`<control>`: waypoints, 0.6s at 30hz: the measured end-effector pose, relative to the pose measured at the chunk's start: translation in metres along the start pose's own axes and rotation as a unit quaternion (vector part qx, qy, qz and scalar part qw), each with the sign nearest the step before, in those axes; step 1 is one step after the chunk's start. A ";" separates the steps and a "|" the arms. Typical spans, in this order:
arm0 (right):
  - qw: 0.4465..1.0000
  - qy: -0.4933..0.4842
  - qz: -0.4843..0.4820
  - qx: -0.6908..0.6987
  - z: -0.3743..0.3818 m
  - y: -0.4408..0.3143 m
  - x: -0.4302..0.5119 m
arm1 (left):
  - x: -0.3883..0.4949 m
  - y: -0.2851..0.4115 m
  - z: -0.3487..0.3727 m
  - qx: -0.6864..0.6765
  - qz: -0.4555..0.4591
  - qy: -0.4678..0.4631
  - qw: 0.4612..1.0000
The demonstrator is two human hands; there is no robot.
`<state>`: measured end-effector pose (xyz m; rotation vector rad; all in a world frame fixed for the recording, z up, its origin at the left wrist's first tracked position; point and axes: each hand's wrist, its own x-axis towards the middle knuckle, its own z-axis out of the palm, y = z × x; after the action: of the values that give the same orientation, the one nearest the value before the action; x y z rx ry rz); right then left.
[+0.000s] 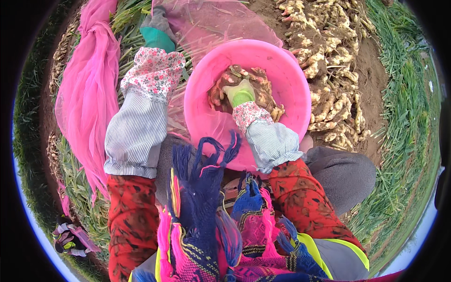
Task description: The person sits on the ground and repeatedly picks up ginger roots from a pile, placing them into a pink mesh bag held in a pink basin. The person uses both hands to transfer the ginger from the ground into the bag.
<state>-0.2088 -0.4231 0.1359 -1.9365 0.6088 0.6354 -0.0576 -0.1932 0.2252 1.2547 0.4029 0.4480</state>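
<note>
A round pink plastic tub [294, 81] stands between my knees, with soil-covered ginger rhizomes [262, 88] inside. My right hand [241, 90], in a pale green glove, reaches into it and rests on the ginger; its fingertips are partly hidden, so its grip cannot be told. Up and to the left, my left hand [158, 26], in a grey glove with a green cuff, is at the edge of a pink mesh bag [218, 21]. Whether its fingers hold the mesh is unclear. The mesh spreads behind the tub, and some of it appears inside.
A long row of dug ginger [327, 70] lies on brown soil at the right, with cut green stalks [405, 91] beyond. Bunched pink mesh [93, 70] lies over leaves at the left. Another person [70, 238] is at the lower left, farther off.
</note>
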 end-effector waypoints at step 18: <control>0.994 0.039 0.045 -0.095 0.010 -0.008 0.006 | 0.016 0.072 -0.115 0.284 0.011 0.028 0.958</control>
<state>-0.2006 -0.4122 0.1332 -2.1290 0.7098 0.6989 -0.1112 -0.0735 0.2631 1.8076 0.5929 0.3991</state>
